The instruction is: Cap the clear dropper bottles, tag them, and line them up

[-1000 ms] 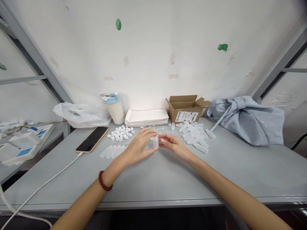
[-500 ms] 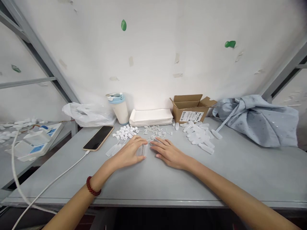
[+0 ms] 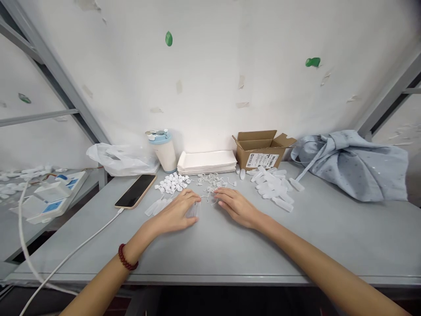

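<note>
"Plastic, frosted and see-through: where is that short tube (image 3: 194,210) now?"

"Within the curve of the left hand (image 3: 177,213), at the grey tabletop (image 3: 210,259). Thumb and fingertips stand a little apart, near its two ends. I can't tell whether they press on it."

"And the right hand (image 3: 235,207)?"

"Fingers loosely spread, their tips at the tangle of thin white cords (image 3: 210,179). Whether a cord is pinched among them, I can't tell."

"What could spoil things?"

"Those cords cross over one another, so a quick tug on one could drag its neighbours along. Strands also lie in the gap between both hands, where a fingertip could catch them."

"And the tube itself?"

"It looks smooth. An uneven lift of the thumb could make it slip or roll."

"Anything beside the left hand?"

"Yes, a row of flat frosted tubes (image 3: 154,206) just beside the knuckles. A sideways nudge could skew it, and a wider sweep could scatter the small, rounded white caps (image 3: 171,182) behind."
</note>
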Demonstrator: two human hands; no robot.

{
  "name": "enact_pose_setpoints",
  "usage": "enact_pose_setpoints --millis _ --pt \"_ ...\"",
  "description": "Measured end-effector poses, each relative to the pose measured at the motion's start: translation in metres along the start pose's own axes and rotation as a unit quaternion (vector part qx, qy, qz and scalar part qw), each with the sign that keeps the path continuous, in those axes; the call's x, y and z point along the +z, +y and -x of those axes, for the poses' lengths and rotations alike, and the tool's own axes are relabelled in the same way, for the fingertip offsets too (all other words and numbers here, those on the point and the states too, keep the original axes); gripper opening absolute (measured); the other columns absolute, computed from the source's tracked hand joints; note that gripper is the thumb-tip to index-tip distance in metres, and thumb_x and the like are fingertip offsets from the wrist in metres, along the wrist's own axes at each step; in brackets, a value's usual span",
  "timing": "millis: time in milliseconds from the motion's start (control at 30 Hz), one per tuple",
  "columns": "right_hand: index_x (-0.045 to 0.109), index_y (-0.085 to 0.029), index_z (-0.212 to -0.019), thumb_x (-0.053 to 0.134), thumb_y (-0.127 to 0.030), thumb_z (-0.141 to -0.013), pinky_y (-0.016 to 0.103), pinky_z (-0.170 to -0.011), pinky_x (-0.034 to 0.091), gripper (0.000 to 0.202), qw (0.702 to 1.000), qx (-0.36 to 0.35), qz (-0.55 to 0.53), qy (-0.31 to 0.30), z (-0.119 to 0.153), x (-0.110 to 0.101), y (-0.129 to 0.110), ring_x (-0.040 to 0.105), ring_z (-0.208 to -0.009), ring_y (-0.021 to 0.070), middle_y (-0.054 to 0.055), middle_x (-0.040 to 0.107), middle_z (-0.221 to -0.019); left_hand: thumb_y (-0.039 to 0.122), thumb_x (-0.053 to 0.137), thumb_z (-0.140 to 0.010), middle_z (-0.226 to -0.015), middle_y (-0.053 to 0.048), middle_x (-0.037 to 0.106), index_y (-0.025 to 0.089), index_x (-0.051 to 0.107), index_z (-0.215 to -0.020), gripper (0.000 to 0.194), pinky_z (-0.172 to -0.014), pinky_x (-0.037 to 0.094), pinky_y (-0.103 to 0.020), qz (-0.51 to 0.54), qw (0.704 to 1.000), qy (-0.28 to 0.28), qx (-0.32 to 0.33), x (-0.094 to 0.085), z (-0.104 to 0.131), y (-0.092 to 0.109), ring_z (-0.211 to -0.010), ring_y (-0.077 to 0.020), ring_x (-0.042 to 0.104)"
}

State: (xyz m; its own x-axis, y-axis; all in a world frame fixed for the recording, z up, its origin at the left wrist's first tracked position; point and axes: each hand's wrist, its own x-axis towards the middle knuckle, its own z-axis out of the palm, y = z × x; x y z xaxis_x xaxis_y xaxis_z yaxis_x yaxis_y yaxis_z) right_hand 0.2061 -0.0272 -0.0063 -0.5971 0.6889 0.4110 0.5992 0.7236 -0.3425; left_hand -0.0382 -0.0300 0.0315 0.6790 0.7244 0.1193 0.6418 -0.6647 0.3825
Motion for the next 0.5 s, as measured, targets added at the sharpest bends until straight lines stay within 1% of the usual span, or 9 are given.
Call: enact_pose_setpoints --millis 100,367,500 --pt "0.057 -0.017 -0.117 0.034 -0.027 -0.096 0.046 -0.100 0.041 0.033 0.999 0.004 -0.010 0.043 0.000 -0.004 0.004 0.050 -0.120 0.0236 0.013 0.059 -0.124 0.020 0.059 -0.075 -0.113 -0.009 0.056 0.017 0.054 -0.115 0.041 -0.098 0.040 -0.042 0.000 1.000 0.001 0.005 -0.002 0.000 0.000 -0.115 -0.0257 0.042" --pt "0.058 -0.020 -0.110 0.033 -0.024 -0.095 0.046 -0.090 0.046 0.030 0.993 0.030 -0.012 0.110 -0.001 -0.018 0.013 0.056 -0.106 0.0248 0.012 0.063 -0.112 0.020 0.060 -0.074 -0.114 -0.008 0.056 0.018 0.053 -0.115 0.041 -0.096 0.040 -0.040 -0.009 1.000 -0.014 0.005 -0.006 0.001 0.002 -0.114 -0.0258 0.041" --pt "0.059 -0.018 -0.105 0.033 -0.020 -0.093 0.044 -0.087 0.046 0.029 0.988 0.045 0.012 0.147 -0.002 -0.025 0.025 0.057 -0.100 0.0247 0.012 0.064 -0.106 0.027 0.059 -0.077 -0.115 -0.008 0.056 0.019 0.053 -0.115 0.039 -0.095 0.041 -0.039 0.000 1.000 -0.003 0.007 -0.010 -0.007 0.008 -0.114 -0.0253 0.042"
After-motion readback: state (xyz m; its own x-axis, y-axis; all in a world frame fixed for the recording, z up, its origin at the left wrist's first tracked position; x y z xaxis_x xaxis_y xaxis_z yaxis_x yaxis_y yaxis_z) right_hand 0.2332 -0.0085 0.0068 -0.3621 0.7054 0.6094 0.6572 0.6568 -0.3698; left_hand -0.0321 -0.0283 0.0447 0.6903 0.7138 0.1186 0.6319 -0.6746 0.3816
